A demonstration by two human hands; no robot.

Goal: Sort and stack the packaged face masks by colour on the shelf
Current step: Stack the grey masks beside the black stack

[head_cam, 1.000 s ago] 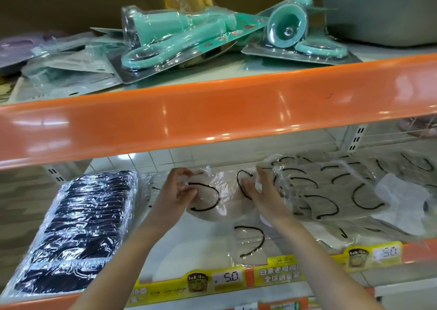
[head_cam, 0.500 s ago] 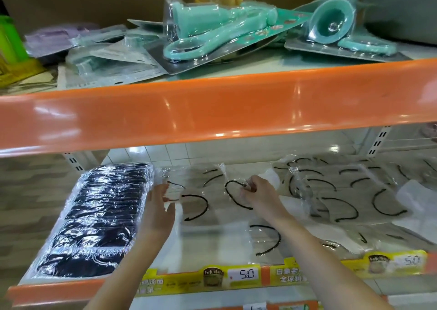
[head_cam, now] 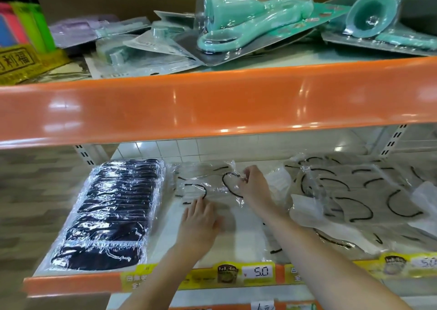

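A row of black packaged masks (head_cam: 111, 212) lies overlapped at the left of the lower shelf (head_cam: 71, 283). White packaged masks with black ear loops sit in the middle (head_cam: 212, 186) and spread in a loose heap to the right (head_cam: 350, 191). My left hand (head_cam: 201, 222) lies flat, fingers straight, on the white packs in the middle. Further back, my right hand (head_cam: 255, 186) pinches the clear wrapper of a white mask pack beside a black ear loop.
The orange front of the upper shelf (head_cam: 212, 104) hangs just above my hands. It carries teal blister-packed tools (head_cam: 255, 23) and coloured boxes (head_cam: 21, 23) at the left. Yellow price tags (head_cam: 257, 273) line the lower shelf's front edge.
My left hand has let go of the pack, moved toward me and flattened on the middle stack. My right hand stays pinching the wrapper. The view has shifted left.
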